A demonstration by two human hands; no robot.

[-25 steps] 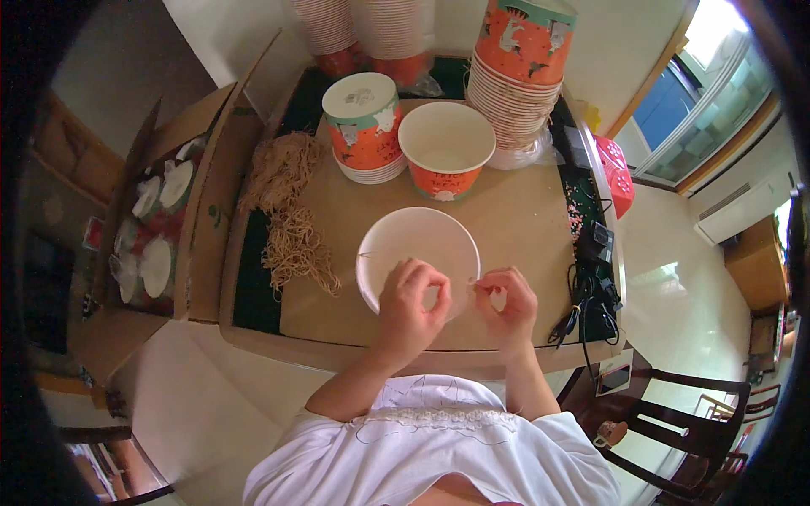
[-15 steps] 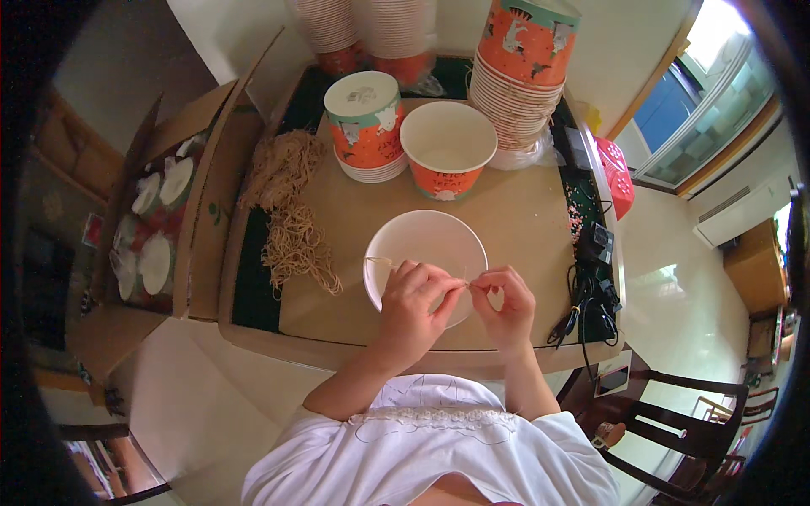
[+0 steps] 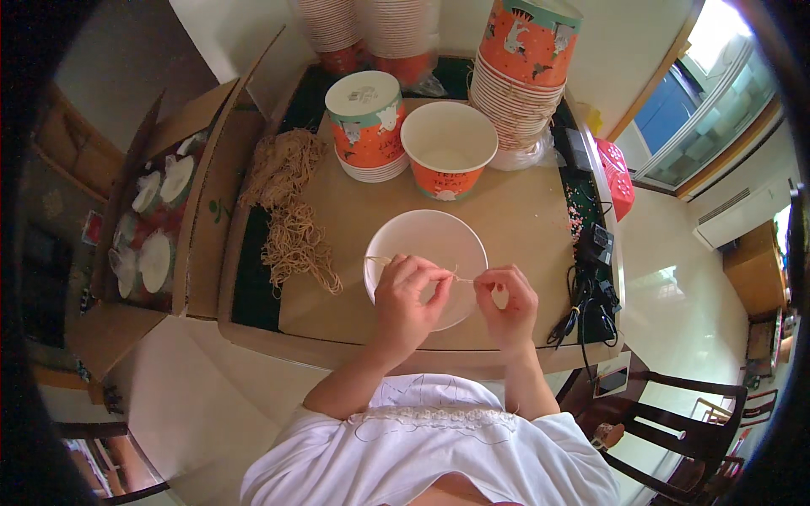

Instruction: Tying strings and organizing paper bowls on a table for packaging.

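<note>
Both my hands hold a thin piece of tan twine (image 3: 463, 279) over a white paper bucket (image 3: 429, 234), which stands near the table's front edge. My left hand (image 3: 407, 302) pinches the twine between thumb and fingers, and a loose part of it sticks out on that hand's left side. A small gap away, my right hand (image 3: 509, 305) pinches the other part between thumb and forefinger. The twine runs taut across the gap, with what looks like a small knot or frayed bit near my left fingertips. Part of the bucket is hidden behind my left hand.
Tangled tan twine (image 3: 297, 244) lies at the table's left. Behind are an orange bucket (image 3: 450, 181), an upturned stack (image 3: 369, 143) and a tall bucket stack (image 3: 516, 97). Black cables and adapters (image 3: 597, 291) line the right edge. An open carton (image 3: 207, 228) stands left of the table.
My hands have moved apart from fingertips nearly touching. The left went slightly left, the right slightly right, and a longer stretch of twine shows between them.
</note>
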